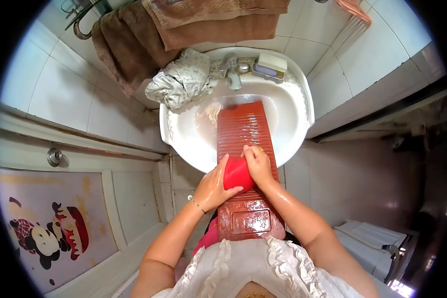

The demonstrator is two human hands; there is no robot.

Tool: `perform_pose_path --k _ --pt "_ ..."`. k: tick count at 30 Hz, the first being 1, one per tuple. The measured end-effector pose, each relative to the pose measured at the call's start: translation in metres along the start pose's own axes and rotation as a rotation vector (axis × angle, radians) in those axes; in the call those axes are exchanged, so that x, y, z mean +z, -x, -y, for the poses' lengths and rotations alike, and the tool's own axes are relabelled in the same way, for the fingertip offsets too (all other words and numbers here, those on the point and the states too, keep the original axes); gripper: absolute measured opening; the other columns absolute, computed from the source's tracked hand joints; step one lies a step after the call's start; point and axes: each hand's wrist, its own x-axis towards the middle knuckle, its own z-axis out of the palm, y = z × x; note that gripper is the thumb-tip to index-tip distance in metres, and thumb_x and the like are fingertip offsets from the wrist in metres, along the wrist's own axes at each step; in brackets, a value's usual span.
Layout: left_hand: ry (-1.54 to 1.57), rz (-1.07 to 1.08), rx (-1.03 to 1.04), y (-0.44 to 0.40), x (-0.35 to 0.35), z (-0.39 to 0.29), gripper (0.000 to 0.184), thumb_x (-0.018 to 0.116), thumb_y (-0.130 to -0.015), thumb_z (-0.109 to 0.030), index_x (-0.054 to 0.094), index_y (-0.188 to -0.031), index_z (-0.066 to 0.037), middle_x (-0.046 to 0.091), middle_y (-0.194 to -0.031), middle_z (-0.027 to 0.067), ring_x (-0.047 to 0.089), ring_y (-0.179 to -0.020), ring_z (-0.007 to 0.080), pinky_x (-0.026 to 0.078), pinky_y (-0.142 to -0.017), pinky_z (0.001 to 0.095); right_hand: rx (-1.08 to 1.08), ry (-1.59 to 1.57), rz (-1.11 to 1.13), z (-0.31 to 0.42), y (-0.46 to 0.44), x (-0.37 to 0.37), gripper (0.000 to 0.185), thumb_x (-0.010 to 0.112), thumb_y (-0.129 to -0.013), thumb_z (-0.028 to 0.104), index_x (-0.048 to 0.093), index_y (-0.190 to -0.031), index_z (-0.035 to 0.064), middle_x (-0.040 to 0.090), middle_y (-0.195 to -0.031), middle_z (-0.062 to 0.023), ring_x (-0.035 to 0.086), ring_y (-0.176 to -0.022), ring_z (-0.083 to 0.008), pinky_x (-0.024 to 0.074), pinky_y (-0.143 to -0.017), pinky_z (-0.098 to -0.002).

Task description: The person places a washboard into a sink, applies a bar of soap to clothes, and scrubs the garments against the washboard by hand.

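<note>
A reddish-brown ridged washboard (246, 129) leans from inside the white sink (295, 129) down to my waist. On its middle lies a bright red cloth (237, 174). My left hand (214, 186) holds the cloth's left side, thumb stretched across its lower edge. At the upper right of the cloth, my right hand (257, 166) grips it with bent fingers. Both hands look wet. In the sink's water, left of the board, sits a pale piece of cloth (211, 114).
A patterned bundled cloth (181, 79) rests on the sink's left rim. The faucet (233, 77) and a soap dish (269, 67) are at the back. Brown towels (213, 25) hang above. A door (134, 198) stands left, a grey-white box (367, 248) lower right.
</note>
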Motion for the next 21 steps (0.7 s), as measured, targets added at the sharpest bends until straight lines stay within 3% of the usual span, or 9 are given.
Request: perform_pose_path --k 3,6,7,9,12,16,19,20,21 --pt "0.019 0.103 0.008 -0.017 -0.001 0.012 0.088 0.080 -0.079 -0.034 0.031 -0.143 0.003 0.054 -0.130 0.0259 0.057 -0.117 0.0377 0.045 -0.102 0.0409 -0.245 0.215 -0.101 -0.031 -0.023 -0.017 0.033 0.053 -0.097 0.023 0.059 -0.077 -0.0022 0.061 -0.080 -0.0224 0.057 -0.079 -0.0398 0.0434 -0.072 -0.0462" --pt "0.724 0.117 -0.385 -0.033 0.001 0.041 0.074 0.078 -0.084 -0.027 0.039 -0.139 0.004 0.060 -0.123 0.0142 0.059 -0.110 0.0205 0.048 -0.096 0.0328 -0.261 0.451 -0.091 -0.057 -0.034 -0.037 0.029 0.054 -0.095 0.022 0.059 -0.080 -0.0019 0.060 -0.085 -0.0232 0.056 -0.083 -0.0431 0.0424 -0.075 -0.0517" --pt "0.714 0.113 -0.382 -0.036 -0.004 0.043 0.074 0.078 -0.084 -0.027 0.039 -0.139 0.004 0.060 -0.123 0.0142 0.059 -0.110 0.0205 0.048 -0.096 0.0328 -0.248 0.500 -0.071 -0.059 -0.034 -0.040 0.027 0.055 -0.095 0.022 0.059 -0.082 -0.0015 0.060 -0.087 -0.0220 0.056 -0.084 -0.0427 0.0425 -0.076 -0.0516" --pt "1.176 -0.096 -0.495 -0.044 -0.019 0.049 0.071 0.077 -0.084 -0.026 0.040 -0.139 0.002 0.059 -0.123 0.0143 0.059 -0.111 0.0228 0.050 -0.095 0.0351 -0.225 0.619 0.015 -0.062 -0.030 -0.039 0.023 0.057 -0.094 0.024 0.061 -0.092 0.0008 0.060 -0.100 -0.0186 0.056 -0.094 -0.0392 0.0434 -0.080 -0.0508" --pt "1.245 -0.156 -0.396 -0.079 -0.077 0.048 0.064 0.073 -0.088 -0.025 0.042 -0.139 -0.002 0.060 -0.122 0.0134 0.062 -0.108 0.0247 0.055 -0.086 0.0386 -0.179 0.731 0.118 -0.046 -0.024 -0.041 0.029 0.059 -0.093 0.026 0.061 -0.109 0.0024 0.054 -0.119 -0.0161 0.048 -0.113 -0.0373 0.0413 -0.095 -0.0486" --pt "1.247 -0.349 -0.152 -0.144 -0.160 0.031 0.051 0.069 -0.091 -0.025 0.048 -0.132 -0.002 0.061 -0.121 0.0144 0.064 -0.105 0.0252 0.056 -0.086 0.0380 -0.181 0.714 0.110 -0.046 -0.025 -0.042 0.028 0.060 -0.093 0.026 0.061 -0.108 0.0017 0.055 -0.117 -0.0167 0.049 -0.111 -0.0375 0.0420 -0.094 -0.0478" --pt "1.016 -0.559 -0.155 -0.197 -0.195 0.039 0.042 0.070 -0.091 -0.022 0.054 -0.123 0.000 0.063 -0.117 0.0136 0.065 -0.102 0.0220 0.056 -0.084 0.0350 -0.191 0.702 0.108 -0.047 -0.026 -0.041 0.029 0.061 -0.092 0.026 0.061 -0.108 0.0009 0.055 -0.117 -0.0169 0.049 -0.110 -0.0375 0.0423 -0.093 -0.0470" --pt "0.893 -0.517 -0.121 -0.220 -0.199 0.066 0.060 0.073 -0.087 -0.030 0.048 -0.132 0.001 0.062 -0.119 0.0172 0.064 -0.106 0.0287 0.053 -0.089 0.0399 -0.204 0.713 0.104 -0.047 -0.027 -0.041 0.029 0.062 -0.092 0.025 0.061 -0.107 0.0006 0.055 -0.116 -0.0168 0.049 -0.109 -0.0372 0.0425 -0.093 -0.0467" --pt "0.894 -0.514 -0.119 -0.245 -0.192 0.104 0.060 0.073 -0.087 -0.030 0.048 -0.132 0.001 0.062 -0.119 0.0172 0.064 -0.106 0.0287 0.053 -0.089 0.0399 -0.218 0.724 0.099 -0.047 -0.027 -0.042 0.029 0.062 -0.092 0.025 0.061 -0.106 0.0002 0.055 -0.115 -0.0167 0.050 -0.109 -0.0370 0.0427 -0.093 -0.0464"
